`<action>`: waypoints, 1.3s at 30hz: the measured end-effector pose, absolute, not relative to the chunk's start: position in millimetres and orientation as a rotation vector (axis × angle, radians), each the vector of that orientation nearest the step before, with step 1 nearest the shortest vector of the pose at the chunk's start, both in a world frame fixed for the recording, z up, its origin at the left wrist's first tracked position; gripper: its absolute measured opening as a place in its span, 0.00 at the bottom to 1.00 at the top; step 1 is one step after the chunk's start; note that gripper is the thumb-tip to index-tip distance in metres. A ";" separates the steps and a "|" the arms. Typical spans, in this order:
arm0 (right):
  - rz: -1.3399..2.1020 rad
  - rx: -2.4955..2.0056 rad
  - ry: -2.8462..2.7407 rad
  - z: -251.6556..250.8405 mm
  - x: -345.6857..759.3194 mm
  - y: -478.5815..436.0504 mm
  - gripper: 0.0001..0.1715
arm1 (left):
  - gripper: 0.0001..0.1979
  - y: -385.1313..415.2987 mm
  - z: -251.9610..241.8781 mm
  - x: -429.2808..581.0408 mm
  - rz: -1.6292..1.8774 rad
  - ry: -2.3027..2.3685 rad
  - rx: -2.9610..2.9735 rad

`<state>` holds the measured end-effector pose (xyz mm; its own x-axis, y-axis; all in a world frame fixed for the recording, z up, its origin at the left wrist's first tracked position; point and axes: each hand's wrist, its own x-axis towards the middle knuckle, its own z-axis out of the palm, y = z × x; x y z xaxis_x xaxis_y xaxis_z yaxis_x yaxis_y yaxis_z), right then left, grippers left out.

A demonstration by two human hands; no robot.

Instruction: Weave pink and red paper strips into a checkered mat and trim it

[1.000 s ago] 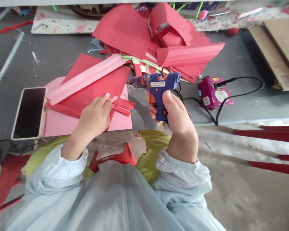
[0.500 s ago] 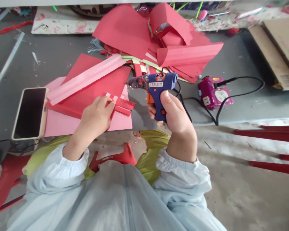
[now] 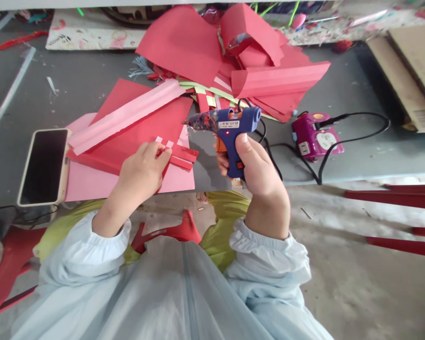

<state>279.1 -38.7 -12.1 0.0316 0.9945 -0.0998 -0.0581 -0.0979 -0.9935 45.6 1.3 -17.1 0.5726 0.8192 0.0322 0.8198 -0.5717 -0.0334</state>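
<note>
Centre frame: right hand (image 3: 260, 165) wrapped round the glue gun (image 3: 231, 141), just edged left, its nozzle seemingly nearer the red strips (image 3: 186, 153) the left hand (image 3: 141, 167) pinches!

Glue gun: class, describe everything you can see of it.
The glue gun looks like blue plastic, with an orange trigger, a white label, a glowing red light and a red switch. Its front is crusted with residue, wisps hanging near the tip. The right hand grips its handle, seemingly holding it above the table, tip toward the picture's left.
</note>
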 end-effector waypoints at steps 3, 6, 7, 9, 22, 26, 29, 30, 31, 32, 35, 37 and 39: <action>1.274 -1.275 -1.105 -11.9 278.9 -38.8 0.31 | 0.22 1.6 -18.4 44.8 -0.040 -1.424 -2.751; 1.267 -1.276 -1.105 -12.1 278.8 -38.8 0.31 | 0.22 2.0 -20.3 43.0 -0.101 -1.401 -2.763; 1.268 -1.272 -1.106 -12.3 278.9 -38.7 0.31 | 0.22 2.2 -21.0 42.3 -0.124 -1.387 -2.768; 1.269 -1.268 -1.108 -13.0 279.0 -38.3 0.32 | 0.21 2.5 -22.3 40.8 -0.176 -1.367 -2.787; 1.248 -1.261 -1.131 -12.6 278.4 -37.1 0.32 | 0.15 5.7 -22.1 38.6 -0.366 -1.390 -2.828; 1.260 -1.262 -1.120 -13.6 278.8 -37.1 0.32 | 0.15 5.9 -22.7 36.1 -0.439 -1.372 -2.867; 1.248 -1.273 -1.122 -14.7 279.2 -37.3 0.32 | 0.14 5.1 -26.4 31.4 -0.608 -1.368 -2.908; 1.238 -1.279 -1.130 -14.7 279.2 -37.4 0.31 | 0.14 4.7 -27.5 29.6 -0.684 -1.375 -2.901; 1.224 -1.283 -1.140 -14.6 279.2 -37.6 0.31 | 0.14 4.5 -28.4 27.8 -0.747 -1.383 -2.886; 1.210 -1.285 -1.151 -14.2 279.1 -37.8 0.31 | 0.15 4.6 -28.8 26.0 -0.789 -1.389 -2.870; 1.159 -1.299 -1.178 -12.3 278.3 -38.0 0.30 | 0.19 7.5 -27.2 21.9 -0.789 -1.429 -2.830; 1.100 -1.327 -1.191 -11.3 277.5 -37.5 0.30 | 0.23 11.3 -24.9 20.9 -0.723 -1.475 -2.826; 1.017 -1.360 -1.217 -11.1 276.8 -36.6 0.29 | 0.25 15.3 -22.9 21.8 -0.630 -1.503 -2.841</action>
<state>276.8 -36.6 -11.1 0.1380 0.9899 0.0322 0.1445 0.0121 -0.9894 21.8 15.3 -22.9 0.5071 0.8182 0.2709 0.7668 -0.5718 0.2917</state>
